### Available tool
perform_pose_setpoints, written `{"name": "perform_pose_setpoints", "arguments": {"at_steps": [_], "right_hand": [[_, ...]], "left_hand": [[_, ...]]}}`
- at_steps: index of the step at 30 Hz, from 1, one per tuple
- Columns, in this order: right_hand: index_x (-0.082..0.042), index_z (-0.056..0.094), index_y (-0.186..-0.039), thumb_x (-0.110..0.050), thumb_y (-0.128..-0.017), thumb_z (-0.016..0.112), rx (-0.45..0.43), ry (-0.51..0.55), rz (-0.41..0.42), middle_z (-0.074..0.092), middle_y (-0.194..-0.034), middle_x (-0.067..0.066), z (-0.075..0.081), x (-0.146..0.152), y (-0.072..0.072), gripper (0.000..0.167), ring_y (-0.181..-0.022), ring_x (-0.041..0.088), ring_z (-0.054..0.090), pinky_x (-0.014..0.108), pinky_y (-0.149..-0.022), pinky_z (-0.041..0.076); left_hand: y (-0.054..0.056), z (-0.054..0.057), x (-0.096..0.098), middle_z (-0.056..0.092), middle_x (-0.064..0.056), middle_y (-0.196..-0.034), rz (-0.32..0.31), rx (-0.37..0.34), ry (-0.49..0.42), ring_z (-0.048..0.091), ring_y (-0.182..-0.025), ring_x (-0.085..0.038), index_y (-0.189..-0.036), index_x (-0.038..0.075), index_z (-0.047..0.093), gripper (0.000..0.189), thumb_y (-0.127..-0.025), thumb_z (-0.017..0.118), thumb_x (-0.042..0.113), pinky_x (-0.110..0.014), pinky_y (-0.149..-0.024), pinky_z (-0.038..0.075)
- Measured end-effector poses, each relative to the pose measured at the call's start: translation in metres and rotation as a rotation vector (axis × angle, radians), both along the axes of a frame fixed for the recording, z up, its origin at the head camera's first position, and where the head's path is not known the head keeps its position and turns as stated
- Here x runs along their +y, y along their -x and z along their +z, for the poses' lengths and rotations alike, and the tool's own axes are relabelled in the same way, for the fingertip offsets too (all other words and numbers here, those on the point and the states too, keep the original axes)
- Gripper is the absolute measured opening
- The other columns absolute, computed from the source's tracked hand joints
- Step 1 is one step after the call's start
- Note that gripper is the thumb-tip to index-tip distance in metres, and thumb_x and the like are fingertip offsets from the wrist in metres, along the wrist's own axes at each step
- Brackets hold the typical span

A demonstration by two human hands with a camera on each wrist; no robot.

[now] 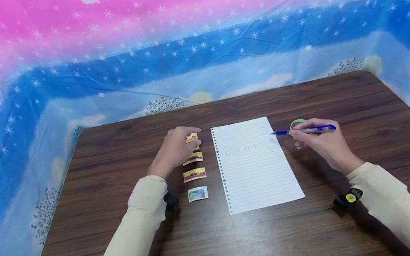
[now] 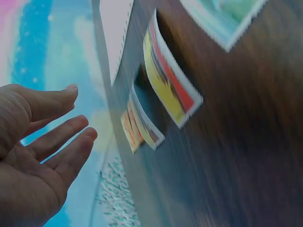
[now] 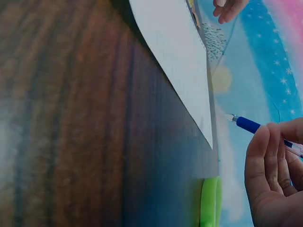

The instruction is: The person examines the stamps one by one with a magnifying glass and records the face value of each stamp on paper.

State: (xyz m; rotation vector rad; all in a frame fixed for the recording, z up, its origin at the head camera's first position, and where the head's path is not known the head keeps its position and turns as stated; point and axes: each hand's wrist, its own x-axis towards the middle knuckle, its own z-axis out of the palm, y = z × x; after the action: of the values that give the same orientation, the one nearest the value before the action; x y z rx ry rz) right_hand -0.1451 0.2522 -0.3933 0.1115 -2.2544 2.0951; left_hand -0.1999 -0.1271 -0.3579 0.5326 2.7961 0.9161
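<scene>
My left hand (image 1: pixel 177 148) hovers with its fingers apart over the far end of a column of postage stamps. The farthest stamp (image 1: pixel 192 138), orange-toned, is partly hidden by the thumb. In the left wrist view nothing lies between the spread fingers, and a red-and-yellow stamp (image 2: pixel 170 80) curls up from the wood. Nearest the front lies a blue-green stamp (image 1: pixel 197 193). My right hand (image 1: pixel 324 143) holds a blue pen (image 3: pixel 248 125), tip towards the right edge of a lined sheet (image 1: pixel 258 177). Faint handwriting (image 1: pixel 240 149) runs across the sheet's upper part.
A green ring-shaped thing (image 3: pixel 210 201) stands on the brown wooden table (image 1: pixel 214 246), partly behind my right hand in the head view. A pink and blue snowflake cloth (image 1: pixel 193 50) hangs around the table's far side.
</scene>
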Motion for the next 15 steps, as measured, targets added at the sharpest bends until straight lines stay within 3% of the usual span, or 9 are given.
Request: {"name": "perform_pose_setpoints", "arguments": {"at_steps": [2, 5, 8, 15], "right_hand": [[0.013, 0.069, -0.108, -0.012, -0.092, 0.076, 0.011, 0.017, 0.005, 0.076, -0.093, 0.012, -0.001, 0.001, -0.002, 0.030, -0.074, 0.019, 0.073, 0.031, -0.072, 0.060], [0.017, 0.065, -0.109, -0.009, -0.093, 0.074, 0.029, 0.060, 0.022, 0.075, -0.094, 0.015, -0.003, 0.003, -0.005, 0.031, -0.076, 0.020, 0.075, 0.034, -0.075, 0.060], [0.017, 0.065, -0.106, -0.006, -0.092, 0.075, 0.044, 0.079, 0.014, 0.075, -0.092, 0.016, -0.006, 0.005, -0.007, 0.029, -0.075, 0.022, 0.075, 0.036, -0.074, 0.061], [0.017, 0.067, -0.104, -0.009, -0.090, 0.078, 0.056, 0.011, -0.051, 0.074, -0.088, 0.017, -0.008, 0.010, -0.011, 0.031, -0.070, 0.025, 0.074, 0.035, -0.070, 0.061]], "left_hand": [[0.005, -0.001, -0.004, 0.065, -0.016, -0.129, 0.024, -0.002, -0.001, 0.044, -0.051, -0.017, -0.139, 0.005, 0.062, 0.038, -0.102, 0.063, 0.013, -0.037, -0.067, 0.047], [0.011, -0.004, -0.008, 0.063, -0.016, -0.132, 0.064, -0.010, -0.004, 0.064, -0.084, -0.026, -0.138, 0.005, 0.063, 0.036, -0.102, 0.062, 0.013, -0.042, -0.075, 0.053], [0.017, -0.006, -0.011, 0.062, -0.017, -0.134, 0.097, -0.023, -0.008, 0.060, -0.119, -0.032, -0.136, 0.004, 0.064, 0.035, -0.102, 0.062, 0.013, -0.046, -0.089, 0.054], [0.027, -0.013, -0.016, 0.064, -0.017, -0.131, 0.137, -0.060, -0.032, 0.060, -0.118, -0.033, -0.133, 0.001, 0.065, 0.032, -0.102, 0.060, 0.009, -0.049, -0.097, 0.051]]}}
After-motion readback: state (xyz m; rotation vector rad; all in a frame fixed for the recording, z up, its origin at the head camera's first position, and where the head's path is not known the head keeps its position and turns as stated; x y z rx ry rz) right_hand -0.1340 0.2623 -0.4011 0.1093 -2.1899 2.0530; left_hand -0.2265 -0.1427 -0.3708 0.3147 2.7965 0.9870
